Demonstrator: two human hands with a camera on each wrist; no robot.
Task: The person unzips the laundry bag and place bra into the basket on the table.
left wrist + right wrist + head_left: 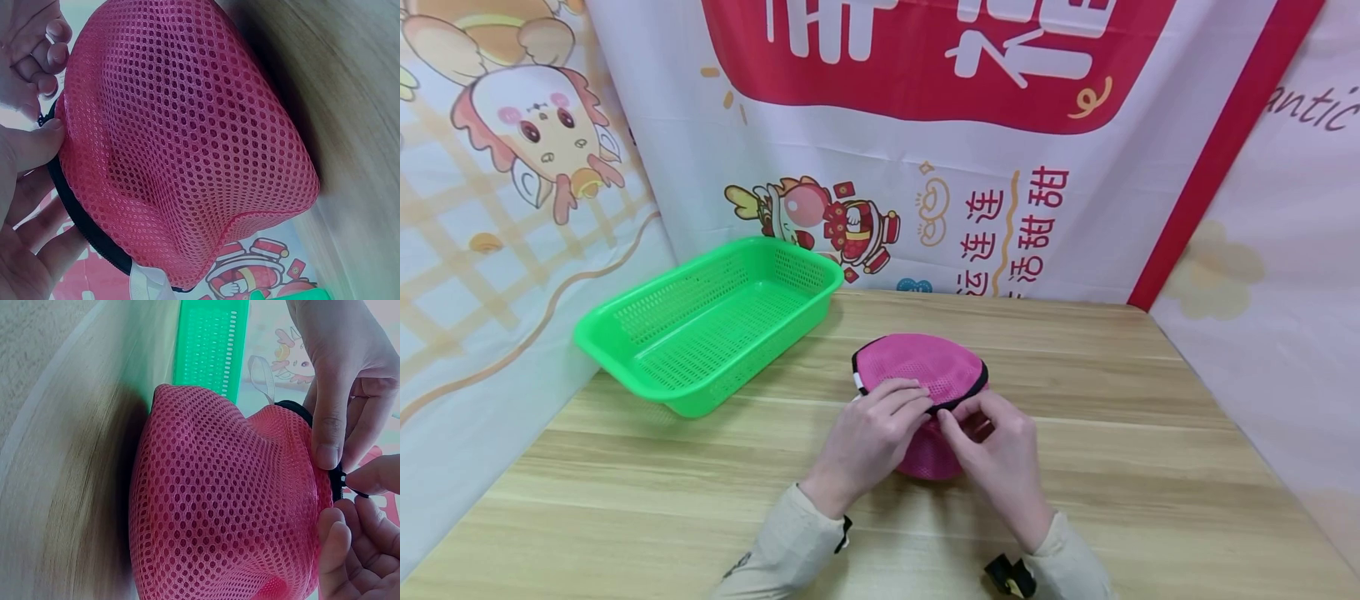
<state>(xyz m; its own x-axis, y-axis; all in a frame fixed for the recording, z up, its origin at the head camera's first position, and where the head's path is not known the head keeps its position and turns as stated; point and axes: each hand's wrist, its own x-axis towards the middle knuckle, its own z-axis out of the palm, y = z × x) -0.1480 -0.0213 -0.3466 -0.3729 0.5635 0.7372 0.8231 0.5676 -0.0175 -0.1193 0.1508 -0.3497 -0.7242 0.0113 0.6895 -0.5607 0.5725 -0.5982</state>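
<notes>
A pink mesh bag (917, 358) with a black zipper round its top stands on the wooden table in the head view. My left hand (874, 429) grips the zippered rim, thumb on the near side and fingers over the top. Beside it, my right hand (1000, 442) pinches the small black zipper pull (356, 492), best seen in the right wrist view. The bag's mesh side (187, 125) fills much of the left wrist view. A white fabric loop (149, 282) hangs from the zipper edge. What the bag contains cannot be made out.
To the left at the back stands a green perforated plastic basket (700, 387). The wooden table (1112, 417) is bordered by printed cloth hangings (1060, 208) at the back and sides. Black straps (1011, 575) are on both wrists.
</notes>
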